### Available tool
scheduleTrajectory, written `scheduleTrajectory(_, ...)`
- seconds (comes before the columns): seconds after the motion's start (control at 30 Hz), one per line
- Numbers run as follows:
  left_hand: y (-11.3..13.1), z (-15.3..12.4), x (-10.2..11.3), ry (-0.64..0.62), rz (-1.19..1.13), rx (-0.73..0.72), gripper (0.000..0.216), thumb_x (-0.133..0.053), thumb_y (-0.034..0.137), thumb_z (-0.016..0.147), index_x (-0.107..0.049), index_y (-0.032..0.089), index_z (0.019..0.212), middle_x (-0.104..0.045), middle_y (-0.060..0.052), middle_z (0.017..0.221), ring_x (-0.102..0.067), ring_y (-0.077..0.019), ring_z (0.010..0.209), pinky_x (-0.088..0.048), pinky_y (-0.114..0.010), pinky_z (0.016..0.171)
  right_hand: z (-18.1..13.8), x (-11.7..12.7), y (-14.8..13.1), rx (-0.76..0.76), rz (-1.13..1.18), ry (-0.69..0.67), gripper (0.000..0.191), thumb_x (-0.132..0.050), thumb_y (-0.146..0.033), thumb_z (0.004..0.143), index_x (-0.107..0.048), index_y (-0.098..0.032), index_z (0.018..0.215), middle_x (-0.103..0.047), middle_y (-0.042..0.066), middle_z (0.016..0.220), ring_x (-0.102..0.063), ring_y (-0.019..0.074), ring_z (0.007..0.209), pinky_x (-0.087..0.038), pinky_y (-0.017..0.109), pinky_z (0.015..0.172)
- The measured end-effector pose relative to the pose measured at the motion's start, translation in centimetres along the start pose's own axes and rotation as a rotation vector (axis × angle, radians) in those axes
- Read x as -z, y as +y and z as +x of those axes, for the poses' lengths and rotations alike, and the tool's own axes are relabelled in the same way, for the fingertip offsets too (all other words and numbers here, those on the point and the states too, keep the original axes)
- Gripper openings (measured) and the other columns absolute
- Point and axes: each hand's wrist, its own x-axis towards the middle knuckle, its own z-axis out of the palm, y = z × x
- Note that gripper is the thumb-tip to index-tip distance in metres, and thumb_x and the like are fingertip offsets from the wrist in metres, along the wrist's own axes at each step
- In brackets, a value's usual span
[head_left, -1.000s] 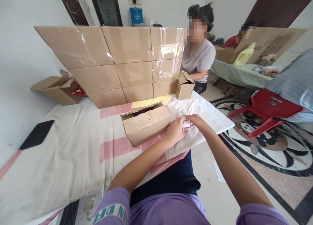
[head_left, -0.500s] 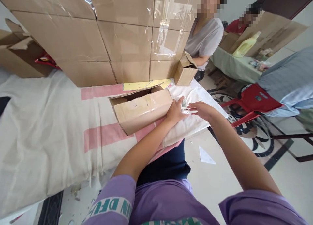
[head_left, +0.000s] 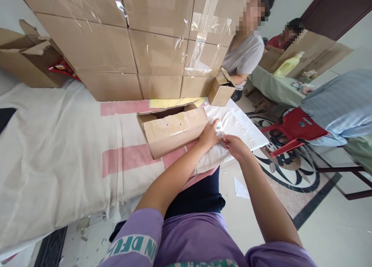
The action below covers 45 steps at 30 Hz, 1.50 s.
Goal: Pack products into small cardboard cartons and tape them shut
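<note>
My left hand [head_left: 209, 136] is closed around a small white box [head_left: 219, 125] with greenish marks, its thumb lying along the top. Fingers hide much of the box, so its exact kind is unclear. At its lower end, my right hand [head_left: 235, 147] pinches the edge with the fingertips. Just left of my left hand, a long open cardboard box [head_left: 177, 133] rests on the cloth-covered table [head_left: 72, 150].
Taped cardboard boxes [head_left: 159, 50] form a wall behind the table. A smaller carton [head_left: 222, 89] stands at the far right corner. An open carton [head_left: 35, 65] is at left. Another person [head_left: 248, 54] is behind the stack; a red chair [head_left: 305, 125] stands right.
My right hand has moved slightly down and drawn its fingers together at the white box's lower end. My left hand still holds it. The whole view has shifted a little.
</note>
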Motion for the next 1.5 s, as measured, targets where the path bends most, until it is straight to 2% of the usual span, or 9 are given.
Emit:
scheduleTrajectory(0.17, 0.0, 0.0, 0.1, -0.010, 0.017, -0.002, 0.080, -0.081, 0.047, 0.079, -0.045, 0.024, 0.146, -0.055, -0.011, 0.110, -0.055, -0.0306, 0.109, -0.044, -0.039, 0.100, 0.8, 0.6, -0.5, 0.033, -0.028, 0.045, 0.034, -0.063, -0.049, 0.073, -0.044, -0.021, 0.068, -0.053, 0.003, 0.072, -0.049, 0.0171, 0.075, -0.040, 0.029, 0.069)
scheduleTrajectory(0.4, 0.0, -0.3, -0.1, 0.017, 0.066, 0.003, 0.084, -0.085, 0.036, 0.073, -0.046, 0.024, 0.147, -0.054, -0.013, 0.112, -0.054, -0.0321, 0.107, -0.044, -0.038, 0.097, 0.6, -1.6, 2.8, 0.070, -0.066, 0.100, 0.026, -0.061, -0.041, 0.069, -0.049, -0.020, 0.060, -0.045, 0.001, 0.063, -0.039, 0.0160, 0.069, -0.032, 0.031, 0.064)
scheduleTrajectory(0.67, 0.2, -0.5, 0.2, 0.002, 0.088, 0.027, 0.085, -0.084, 0.036, 0.074, -0.044, 0.027, 0.148, -0.052, -0.013, 0.118, -0.052, -0.0321, 0.109, -0.042, -0.040, 0.100, 0.4, -1.8, 2.8, 0.099, -0.046, 0.110, 0.028, -0.059, -0.045, 0.067, -0.048, -0.021, 0.058, -0.041, -0.001, 0.060, -0.038, 0.0158, 0.068, -0.030, 0.031, 0.064)
scheduleTrajectory(0.87, 0.2, -0.8, 0.8, -0.046, 0.100, -0.018, 0.092, -0.083, 0.042, 0.073, -0.039, 0.026, 0.152, -0.050, -0.013, 0.124, -0.051, -0.0316, 0.115, -0.044, -0.041, 0.102, -0.2, -1.9, 3.1, 0.147, -0.019, 0.099, 0.034, -0.058, -0.052, 0.067, -0.048, -0.021, 0.061, -0.044, -0.001, 0.064, -0.040, 0.0160, 0.070, -0.032, 0.030, 0.066)
scheduleTrajectory(0.97, 0.4, -1.3, 1.3, -0.017, 0.120, -0.096, 0.078, -0.077, 0.037, 0.078, -0.044, 0.025, 0.148, -0.049, -0.013, 0.131, -0.049, -0.0311, 0.122, -0.044, -0.041, 0.104, -0.3, -1.8, 3.4, 0.164, 0.012, 0.094, 0.034, -0.058, -0.052, 0.068, -0.047, -0.021, 0.061, -0.044, -0.001, 0.064, -0.039, 0.0157, 0.070, -0.032, 0.029, 0.066)
scheduleTrajectory(1.1, 0.4, -1.8, 1.8, 0.019, 0.113, -0.243, 0.038, -0.069, 0.027, 0.085, -0.065, 0.027, 0.123, -0.050, -0.009, 0.133, -0.049, -0.0271, 0.123, -0.043, -0.037, 0.105, -0.4, -1.7, 3.5, 0.171, 0.047, 0.084, 0.032, -0.059, -0.048, 0.069, -0.046, -0.020, 0.062, -0.044, -0.001, 0.064, -0.039, 0.0149, 0.069, -0.031, 0.029, 0.064)
scheduleTrajectory(1.17, 0.3, -1.8, 1.9, 0.034, 0.088, -0.273, 0.026, -0.067, 0.024, 0.087, -0.070, 0.028, 0.112, -0.050, -0.008, 0.130, -0.049, -0.0258, 0.121, -0.043, -0.036, 0.107, -0.5, -1.7, 3.4, 0.166, 0.053, 0.080, 0.031, -0.059, -0.048, 0.069, -0.047, -0.020, 0.062, -0.044, -0.001, 0.065, -0.038, 0.0145, 0.068, -0.031, 0.029, 0.064)
scheduleTrajectory(1.33, 0.0, -1.6, 1.7, 0.037, 0.065, -0.290, 0.018, -0.062, 0.023, 0.092, -0.074, 0.029, 0.104, -0.049, -0.007, 0.128, -0.048, -0.0249, 0.121, -0.042, -0.037, 0.109, -0.7, -1.7, 3.2, 0.153, 0.059, 0.071, 0.032, -0.058, -0.048, 0.071, -0.045, -0.021, 0.062, -0.043, -0.001, 0.065, -0.038, 0.0147, 0.068, -0.032, 0.029, 0.065)
scheduleTrajectory(1.5, 0.1, -1.6, 1.6, 0.008, 0.101, -0.284, 0.016, -0.061, 0.026, 0.093, -0.074, 0.029, 0.103, -0.049, -0.007, 0.131, -0.048, -0.0266, 0.122, -0.042, -0.038, 0.107, -0.5, -1.6, 3.5, 0.144, 0.068, 0.063, 0.033, -0.058, -0.051, 0.071, -0.046, -0.021, 0.063, -0.045, -0.001, 0.065, -0.039, 0.0153, 0.069, -0.032, 0.029, 0.066)
